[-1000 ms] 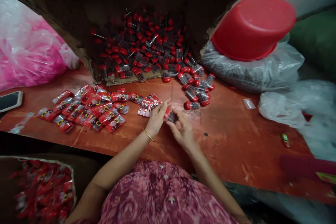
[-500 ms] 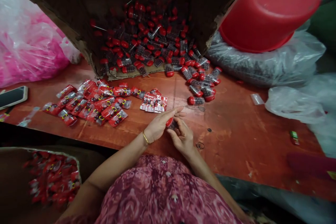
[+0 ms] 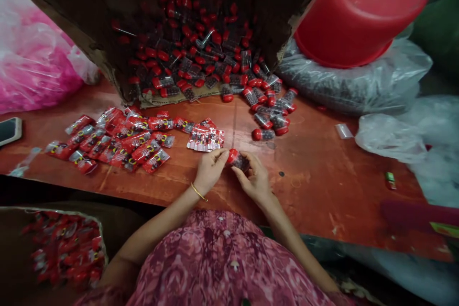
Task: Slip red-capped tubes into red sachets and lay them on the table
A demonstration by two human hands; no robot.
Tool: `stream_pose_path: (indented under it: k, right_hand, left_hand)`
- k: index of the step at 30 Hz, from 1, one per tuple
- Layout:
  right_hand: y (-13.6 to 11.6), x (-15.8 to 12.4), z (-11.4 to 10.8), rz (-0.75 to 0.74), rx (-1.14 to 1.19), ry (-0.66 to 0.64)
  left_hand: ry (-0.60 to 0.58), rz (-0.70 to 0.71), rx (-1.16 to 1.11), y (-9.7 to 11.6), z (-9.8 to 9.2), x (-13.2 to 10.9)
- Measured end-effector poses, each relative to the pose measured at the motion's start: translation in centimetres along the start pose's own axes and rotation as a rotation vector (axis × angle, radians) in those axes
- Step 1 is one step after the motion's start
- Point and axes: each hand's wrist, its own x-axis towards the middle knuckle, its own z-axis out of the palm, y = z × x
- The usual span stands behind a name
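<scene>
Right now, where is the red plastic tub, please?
In the head view, the red plastic tub sits upper right, on a filled plastic bag, beside the cardboard box.

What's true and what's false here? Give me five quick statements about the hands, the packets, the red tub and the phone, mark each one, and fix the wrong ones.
1. The right hand holds a red-ended container. True.
2. The left hand is resting on the phone. False: the left hand has its fingertips at the container's red end.
3. Red packets lie on the table, to the left of the hands. True.
4. The red tub stands with its opening upward. False: the red tub is upside down.
5. The phone lies at the picture's left edge. True.
</scene>
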Motion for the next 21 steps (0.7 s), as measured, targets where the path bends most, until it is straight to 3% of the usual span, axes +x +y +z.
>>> stream_pose_path:
  k: [5,10,13,16,19,21]
  right_hand:
    - [1.5,-0.2,-0.1,0.029,-0.193,0.031]
    - [3.4,1.5,-2.5,0.339,-0.328,0.025]
    - [4.4,2.5,-3.3,0.467,-0.399,-0.068]
    - [5.0,2.9,-3.0,0.386,-0.541,0.03]
    - [4.4,2.7,-2.3,0.246,-0.611,0.208]
    - [3.4,2.6,-1.8,0.144,-0.576,0.254]
  left_hand:
    - [-0.148,0.253,0.407,1.4,0.9,-0.2]
    - [0.082,0.363,0.984,2.1,-1.7,2.8]
    - [0.035,0.326,1.189,1.4,-3.9,4.6]
    - [0.0,0.292,1.241,0.6,-4.5,5.2]
    - [0.076,0.273,1.226,0.0,-3.9,5.2]
    - [0.143,0.262,1.215,-0.2,-3.4,5.3]
